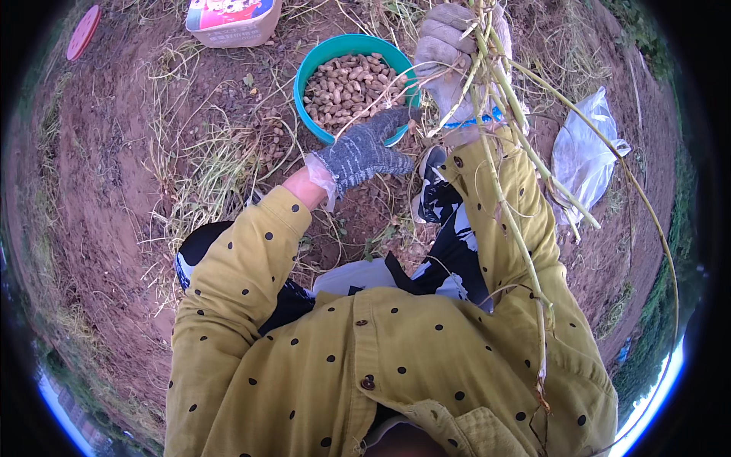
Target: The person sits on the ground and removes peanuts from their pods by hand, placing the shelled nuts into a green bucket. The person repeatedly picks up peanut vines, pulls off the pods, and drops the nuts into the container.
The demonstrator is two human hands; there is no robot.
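Observation:
My left hand (368,147), in a dark grey knitted glove over a thin clear one, is at the near right rim of a round green basin (302,103). Its fingers are spread, with nothing seen gripped. Unshelled peanuts (348,88) lie in the basin. To the right of the basin, my right hand (457,63), in a pale soiled knitted glove, is closed around a bunch of peanut plant stems (508,94). Long stems hang down past my right sleeve, and thin roots stretch over the basin. The fingertips of my left hand lie close to these roots.
Pulled peanut plants (220,163) lie on bare soil left of the basin. A printed plastic tub (237,34) stands beyond, with a round red lid (84,32) at far left. A clear plastic bag (585,151) lies at right. My shoe (431,183) is below the basin.

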